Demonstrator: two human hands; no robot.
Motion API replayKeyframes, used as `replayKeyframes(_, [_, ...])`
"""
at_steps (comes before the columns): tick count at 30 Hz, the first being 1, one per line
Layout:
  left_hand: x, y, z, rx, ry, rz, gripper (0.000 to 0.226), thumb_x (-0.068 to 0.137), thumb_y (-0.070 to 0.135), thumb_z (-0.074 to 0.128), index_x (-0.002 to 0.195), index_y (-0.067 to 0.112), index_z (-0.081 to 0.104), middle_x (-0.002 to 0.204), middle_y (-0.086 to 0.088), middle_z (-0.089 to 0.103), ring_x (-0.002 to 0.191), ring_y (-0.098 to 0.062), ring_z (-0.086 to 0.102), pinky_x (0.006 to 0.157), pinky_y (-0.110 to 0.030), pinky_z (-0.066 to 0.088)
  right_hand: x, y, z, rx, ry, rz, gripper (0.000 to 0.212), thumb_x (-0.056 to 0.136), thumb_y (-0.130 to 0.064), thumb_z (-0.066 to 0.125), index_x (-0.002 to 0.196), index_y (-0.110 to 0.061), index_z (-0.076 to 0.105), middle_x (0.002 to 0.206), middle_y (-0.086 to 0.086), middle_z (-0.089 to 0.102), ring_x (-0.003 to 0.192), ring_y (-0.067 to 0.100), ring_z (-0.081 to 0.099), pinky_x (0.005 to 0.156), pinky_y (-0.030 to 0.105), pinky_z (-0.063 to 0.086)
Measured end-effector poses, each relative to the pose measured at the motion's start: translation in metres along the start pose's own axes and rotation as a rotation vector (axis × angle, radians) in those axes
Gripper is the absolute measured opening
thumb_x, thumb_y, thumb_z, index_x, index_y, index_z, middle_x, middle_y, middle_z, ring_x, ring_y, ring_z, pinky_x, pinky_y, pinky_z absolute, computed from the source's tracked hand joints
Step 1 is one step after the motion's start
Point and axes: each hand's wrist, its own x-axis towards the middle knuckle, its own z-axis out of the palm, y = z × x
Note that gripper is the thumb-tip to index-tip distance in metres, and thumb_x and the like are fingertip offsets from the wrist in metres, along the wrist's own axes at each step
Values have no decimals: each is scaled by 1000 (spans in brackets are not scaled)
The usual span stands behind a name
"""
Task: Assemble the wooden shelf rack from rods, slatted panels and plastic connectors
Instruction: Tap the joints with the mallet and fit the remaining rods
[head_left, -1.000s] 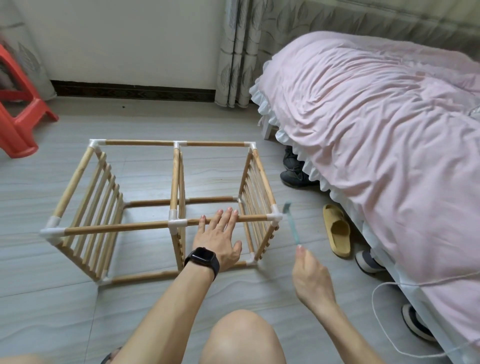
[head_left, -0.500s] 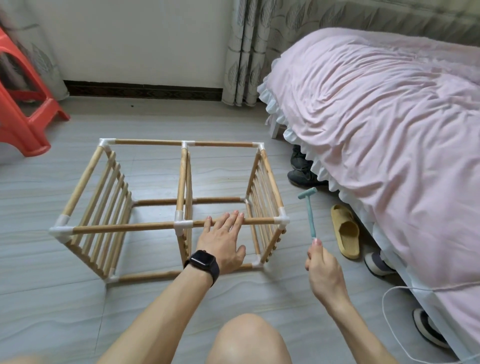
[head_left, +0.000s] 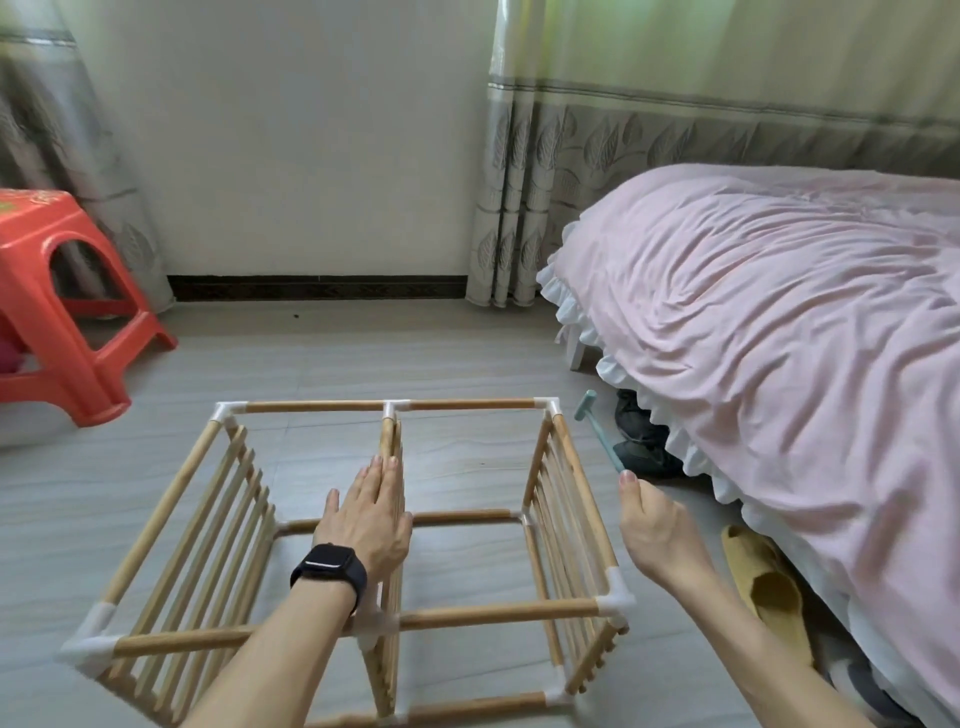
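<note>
1. The shelf rack (head_left: 498, 618) is lying on the floor (head_left: 467, 353) directly in front of the person. It appears to be tipped onto its side, with its three slatted panels standing on edge.
2. The left hand (head_left: 369, 519), wearing a dark watch (head_left: 330, 569), is resting flat on top of the rack's middle slatted panel (head_left: 388, 436). Its fingers are lying straight and together, pressing rather than gripping.
3. The right hand (head_left: 654, 525) is hovering just off the rack's right side, with its fingers curling round the handle of a small teal hammer (head_left: 597, 431). The hammer's head is pointing up beside the rack's far right connector (head_left: 548, 402).
4. The rack is looking light and fairly stiff. It is probably relying on push-fit joints, though, so careless lifting is likely risking a twist or a parted joint at the white plastic corners.
5. The thick outer rods close to a corner are looking like the safest hold, while the thin slats are looking too slender to take a pull.
6. Hammer taps are probably belonging on plastic, such as the near right connector (head_left: 615, 600), with the flat hand steadying the frame. A blow on bare wood is risking a dent.
7. A bed (head_left: 779, 312) is standing beyond the rack's right side, and a red stool (head_left: 62, 312) is sitting off its far left corner.
</note>
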Motion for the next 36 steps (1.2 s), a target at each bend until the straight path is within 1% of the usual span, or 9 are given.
replayKeyframes(6, [23,1,24,-87,61,-45,71,104,45,23,152,18,-22,159,0,-28,152,-14,-11,124,-45,-2,71,-2,32,-117,22,-15,50,105,-48,13,73,-23,41,88,13,61,95,37,58,78,43,42])
replayKeyframes(14, [29,2,26,-44,72,-48,65,105,45,17,145,22,-27,156,2,-32,150,-12,-18,123,-46,-7,120,5,57,-271,-39,58,68,105,-46,11,113,-5,64,118,26,65,112,42,58,91,44,43])
replayKeyframes(19, [30,1,26,-37,69,-52,68,104,44,18,153,18,-21,153,4,-34,150,-12,-17,123,-47,-8,128,-14,41,-225,51,-48,63,106,-45,14,87,-8,61,101,25,66,89,38,56,79,43,41])
replayKeyframes(24, [27,-1,28,-42,50,-53,68,104,44,20,153,19,-21,156,4,-32,150,-12,-17,123,-47,-8,120,-40,30,169,496,-295,44,108,-33,21,82,-11,49,64,5,55,62,30,50,61,32,33])
replayKeyframes(28, [25,1,26,-64,50,-51,68,104,44,20,153,20,-21,154,4,-32,151,-12,-16,123,-47,-7,127,-21,51,-193,52,-9,60,106,-38,10,102,-5,60,104,24,67,93,40,61,79,40,45])
replayKeyframes(29, [24,2,26,-62,53,-52,68,104,44,20,153,20,-21,154,5,-33,151,-12,-17,123,-47,-7,130,-20,46,-184,55,37,61,107,-38,11,103,-3,61,109,27,66,95,41,60,79,40,42])
replayKeyframes(33, [27,2,26,-63,55,-56,69,104,46,21,152,21,-23,152,5,-33,151,-12,-17,123,-47,-8,126,-36,28,180,551,-167,49,108,-34,22,87,-4,54,79,23,62,83,45,61,65,35,31])
replayKeyframes(34, [27,2,26,-62,56,-56,69,104,46,21,150,21,-24,152,5,-33,151,-12,-16,123,-47,-8,125,-35,31,155,518,-168,51,108,-36,19,85,-6,54,76,18,62,80,43,62,65,34,34])
replayKeyframes(36, [25,1,26,-55,62,-62,67,104,46,20,146,22,-27,154,5,-32,151,-12,-16,123,-47,-7,125,-26,47,-109,155,-60,62,107,-40,12,97,-4,62,96,22,68,94,41,64,75,38,44])
